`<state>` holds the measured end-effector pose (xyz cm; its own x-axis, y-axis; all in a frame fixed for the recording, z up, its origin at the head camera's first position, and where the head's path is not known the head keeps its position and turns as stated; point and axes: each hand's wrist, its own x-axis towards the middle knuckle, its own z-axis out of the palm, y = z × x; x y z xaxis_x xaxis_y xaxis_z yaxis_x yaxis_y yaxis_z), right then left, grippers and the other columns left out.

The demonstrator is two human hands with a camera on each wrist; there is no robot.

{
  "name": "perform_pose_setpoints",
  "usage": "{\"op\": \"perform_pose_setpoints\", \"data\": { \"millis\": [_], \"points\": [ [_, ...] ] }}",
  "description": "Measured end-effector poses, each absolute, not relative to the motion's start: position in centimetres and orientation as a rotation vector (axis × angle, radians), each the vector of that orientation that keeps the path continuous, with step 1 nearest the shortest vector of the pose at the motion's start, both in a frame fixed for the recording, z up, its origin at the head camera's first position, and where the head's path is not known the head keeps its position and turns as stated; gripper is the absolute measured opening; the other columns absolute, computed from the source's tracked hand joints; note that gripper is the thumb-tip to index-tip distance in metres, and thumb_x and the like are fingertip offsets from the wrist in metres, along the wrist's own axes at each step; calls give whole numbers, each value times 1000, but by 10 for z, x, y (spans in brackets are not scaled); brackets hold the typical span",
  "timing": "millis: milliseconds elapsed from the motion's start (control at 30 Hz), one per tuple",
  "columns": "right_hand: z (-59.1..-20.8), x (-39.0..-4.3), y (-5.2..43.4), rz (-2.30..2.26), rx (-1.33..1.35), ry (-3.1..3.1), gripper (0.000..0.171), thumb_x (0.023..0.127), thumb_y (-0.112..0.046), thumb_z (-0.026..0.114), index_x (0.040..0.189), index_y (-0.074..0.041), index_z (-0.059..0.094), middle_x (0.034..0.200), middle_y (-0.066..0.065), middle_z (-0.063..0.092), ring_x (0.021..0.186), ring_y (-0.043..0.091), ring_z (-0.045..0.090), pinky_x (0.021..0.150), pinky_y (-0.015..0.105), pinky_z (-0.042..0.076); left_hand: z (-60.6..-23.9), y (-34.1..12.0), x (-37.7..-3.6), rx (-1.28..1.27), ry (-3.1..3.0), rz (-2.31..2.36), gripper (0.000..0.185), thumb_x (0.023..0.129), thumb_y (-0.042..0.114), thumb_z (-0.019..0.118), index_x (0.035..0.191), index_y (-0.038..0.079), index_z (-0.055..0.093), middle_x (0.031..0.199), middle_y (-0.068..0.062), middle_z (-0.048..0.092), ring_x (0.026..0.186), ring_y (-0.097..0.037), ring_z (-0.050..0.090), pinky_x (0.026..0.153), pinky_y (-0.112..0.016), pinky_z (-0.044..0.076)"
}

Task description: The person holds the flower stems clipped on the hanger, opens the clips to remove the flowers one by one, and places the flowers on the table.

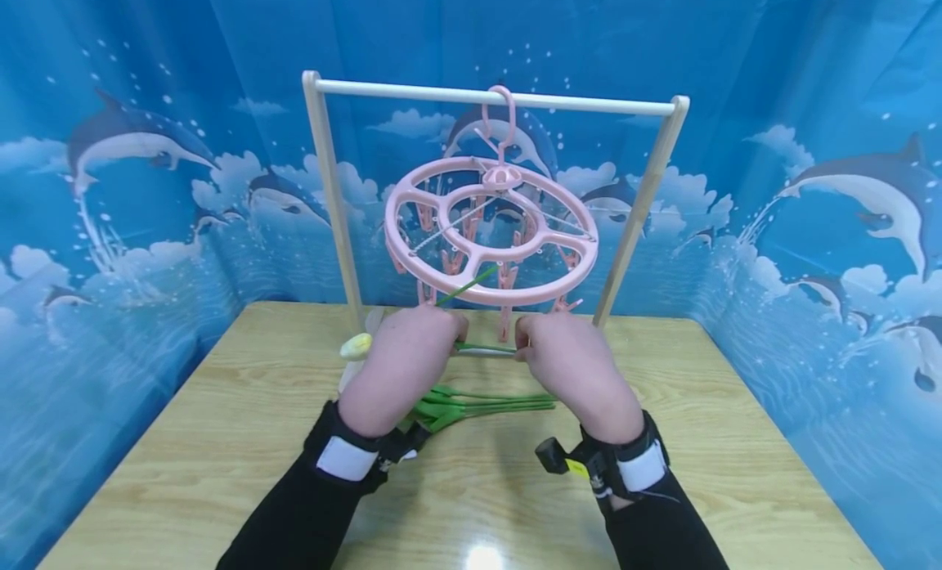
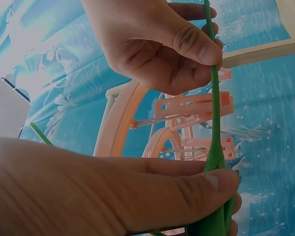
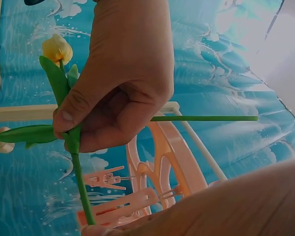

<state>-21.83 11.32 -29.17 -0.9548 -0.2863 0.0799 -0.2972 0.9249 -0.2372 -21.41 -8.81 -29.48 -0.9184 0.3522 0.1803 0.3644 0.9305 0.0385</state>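
My left hand [image 1: 415, 341] grips artificial tulips by their leafy stems beneath the pink clip hanger. In the right wrist view, a yellow tulip [image 3: 57, 48] rises above that hand, and a pale bud [image 3: 4, 139] lies farther left. One green stem [image 3: 82, 189] runs down to my right hand [image 1: 562, 353], which pinches it between thumb and fingers. A second stem [image 3: 211, 118] sticks out behind the left hand, crossing before the hanger ring in the head view. The pink round hanger [image 1: 412, 263] has several clothespins [image 1: 508, 276] dangling below it.
A stand with a white rail [image 1: 412, 90] and wooden posts [image 1: 640, 202] carries the hanger. More green stems [image 1: 508, 405] with leaves lie on the wooden table [image 1: 280, 439], partly behind my left wrist. A blue dolphin curtain [image 1: 110, 186] surrounds the table's back and sides.
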Motion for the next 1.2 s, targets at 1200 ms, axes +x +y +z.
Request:
{"op": "perform_pose_setpoints", "data": {
  "millis": [1200],
  "points": [
    [-302, -224, 109, 391, 475, -3084, 9, 97, -16, 83, 89, -16, 80, 78, -5, 72, 64, 15, 62, 66, 31, 52, -310, -84, -215, -646, -2906, 235, 14, 105, 11, 73, 105, 23, 80, 79, 2, 72, 62, -13, 58, 58, -32, 58]
  ]
}}
